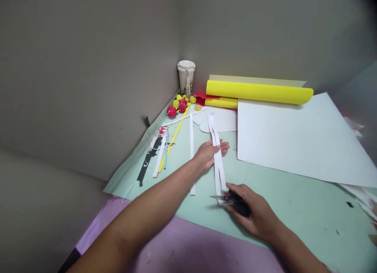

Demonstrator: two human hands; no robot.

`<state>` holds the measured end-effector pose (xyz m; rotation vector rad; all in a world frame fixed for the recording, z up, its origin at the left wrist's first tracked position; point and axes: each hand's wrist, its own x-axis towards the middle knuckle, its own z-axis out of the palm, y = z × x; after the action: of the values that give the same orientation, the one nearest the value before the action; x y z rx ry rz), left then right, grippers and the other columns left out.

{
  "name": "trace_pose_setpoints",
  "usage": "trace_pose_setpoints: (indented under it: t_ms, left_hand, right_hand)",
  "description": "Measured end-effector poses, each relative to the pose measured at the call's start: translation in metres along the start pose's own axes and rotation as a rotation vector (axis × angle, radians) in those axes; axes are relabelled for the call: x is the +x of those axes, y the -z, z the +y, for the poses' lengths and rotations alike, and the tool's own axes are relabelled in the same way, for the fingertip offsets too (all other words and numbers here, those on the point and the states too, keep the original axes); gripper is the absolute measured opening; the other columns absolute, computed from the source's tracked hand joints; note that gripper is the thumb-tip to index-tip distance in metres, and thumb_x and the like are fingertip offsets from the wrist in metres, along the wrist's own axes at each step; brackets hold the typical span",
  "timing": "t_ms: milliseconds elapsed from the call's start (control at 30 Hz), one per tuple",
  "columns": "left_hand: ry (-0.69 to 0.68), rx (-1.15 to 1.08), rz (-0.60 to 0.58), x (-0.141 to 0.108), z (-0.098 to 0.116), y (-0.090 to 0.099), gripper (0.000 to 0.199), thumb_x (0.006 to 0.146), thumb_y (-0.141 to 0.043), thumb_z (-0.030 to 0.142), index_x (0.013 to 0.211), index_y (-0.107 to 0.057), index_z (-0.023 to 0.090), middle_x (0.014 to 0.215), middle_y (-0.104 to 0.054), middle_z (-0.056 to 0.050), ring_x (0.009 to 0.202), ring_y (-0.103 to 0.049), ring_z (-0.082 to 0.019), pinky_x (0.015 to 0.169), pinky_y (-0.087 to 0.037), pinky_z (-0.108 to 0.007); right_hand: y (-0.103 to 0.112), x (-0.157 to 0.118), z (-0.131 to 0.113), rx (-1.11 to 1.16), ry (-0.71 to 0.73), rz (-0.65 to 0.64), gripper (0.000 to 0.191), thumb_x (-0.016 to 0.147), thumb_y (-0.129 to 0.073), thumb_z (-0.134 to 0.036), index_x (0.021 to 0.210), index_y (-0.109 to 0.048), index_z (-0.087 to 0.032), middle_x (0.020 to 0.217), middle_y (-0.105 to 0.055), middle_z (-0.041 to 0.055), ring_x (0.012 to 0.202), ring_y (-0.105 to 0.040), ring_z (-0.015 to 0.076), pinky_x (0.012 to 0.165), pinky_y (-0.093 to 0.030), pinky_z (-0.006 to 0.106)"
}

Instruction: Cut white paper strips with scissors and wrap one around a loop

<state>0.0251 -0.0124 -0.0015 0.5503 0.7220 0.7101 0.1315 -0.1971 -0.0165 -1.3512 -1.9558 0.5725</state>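
Just right of the frame's centre, a pair of white paper strips (217,159) runs in a long, narrow line, tilted slightly so that the top leans left and the bottom leans right. The left hand (206,153) reaches in from the lower left and pinches them near mid-length, the thumb laid over the paper and the other fingers passing behind it, their tips showing on the right. Towards the bottom of the frame, the right hand (257,213) has its fingers wrapped around the black-handled scissors (242,205).

The relation that matters is at the strips' lower end: it lies just left of the right hand, which is nearer to it than the left. The blades point left and cross the long axis of the paper there nearly squarely. Whether they have bitten into the paper cannot be told, nor whether the two lengths join at the bottom.

Left of the pair, a single white strip (192,139) lies on the green-covered table (279,202), partly under the left forearm. A large white sheet (288,141) spreads across the right side.
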Motion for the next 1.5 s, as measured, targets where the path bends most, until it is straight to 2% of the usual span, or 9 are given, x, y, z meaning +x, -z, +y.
trace_pose_setpoints:
  t_ms: [200, 633, 1233, 1367, 1500]
  left_hand:
    - [-0.004, -0.002, -0.005, 0.0000, 0.0000, 0.0004, 0.026, 0.077, -0.050, -0.008, 0.097, -0.057, 0.008, 0.104, -0.067, -0.018, 0.090, -0.068, -0.019, 0.095, -0.050, -0.034]
    - [0.010, 0.002, -0.062, -0.0029, 0.0052, 0.0017, 0.034, 0.074, -0.055, -0.008, 0.101, -0.063, 0.010, 0.118, -0.065, -0.016, 0.103, -0.065, -0.021, 0.094, -0.050, -0.032]
    - [0.016, -0.060, -0.122, 0.0015, 0.0023, 0.0053, 0.036, 0.072, -0.054, -0.010, 0.100, -0.064, 0.011, 0.110, -0.067, -0.015, 0.102, -0.065, -0.019, 0.099, -0.048, -0.033]
    - [0.029, -0.052, -0.100, 0.0003, 0.0026, 0.0043, 0.035, 0.072, -0.055, -0.009, 0.100, -0.065, 0.011, 0.112, -0.067, -0.015, 0.103, -0.065, -0.020, 0.098, -0.048, -0.033]
    - [0.041, -0.042, -0.089, -0.0010, 0.0030, 0.0032, 0.035, 0.072, -0.055, -0.008, 0.099, -0.065, 0.011, 0.113, -0.066, -0.015, 0.103, -0.065, -0.020, 0.097, -0.049, -0.032]
  right_hand:
    - [-0.0019, 0.0016, 0.0013, -0.058, 0.112, 0.002, 0.057, 0.086, -0.057, -0.012, 0.139, -0.040, -0.026, 0.099, -0.063, 0.0102, 0.088, -0.060, 0.0220, 0.072, -0.052, 0.036]
    - [-0.0031, 0.0001, 0.0029, -0.038, 0.128, -0.008, 0.056, 0.084, -0.057, -0.009, 0.136, -0.043, -0.024, 0.101, -0.062, 0.0105, 0.089, -0.059, 0.0215, 0.073, -0.051, 0.034]
    - [-0.0021, 0.0006, 0.0028, -0.016, 0.134, -0.029, 0.053, 0.086, -0.053, -0.009, 0.136, -0.043, -0.025, 0.100, -0.062, 0.0103, 0.088, -0.060, 0.0210, 0.072, -0.051, 0.034]
    - [0.0013, -0.0013, 0.0050, 0.080, 0.059, 0.037, 0.050, 0.091, -0.047, -0.013, 0.139, -0.042, -0.028, 0.093, -0.063, 0.0055, 0.081, -0.063, 0.0173, 0.070, -0.051, 0.030]
    - [0.0025, -0.0033, 0.0099, 0.084, -0.045, 0.166, 0.050, 0.094, -0.044, -0.016, 0.142, -0.038, -0.029, 0.102, -0.063, 0.0059, 0.094, -0.064, 0.0172, 0.080, -0.053, 0.029]
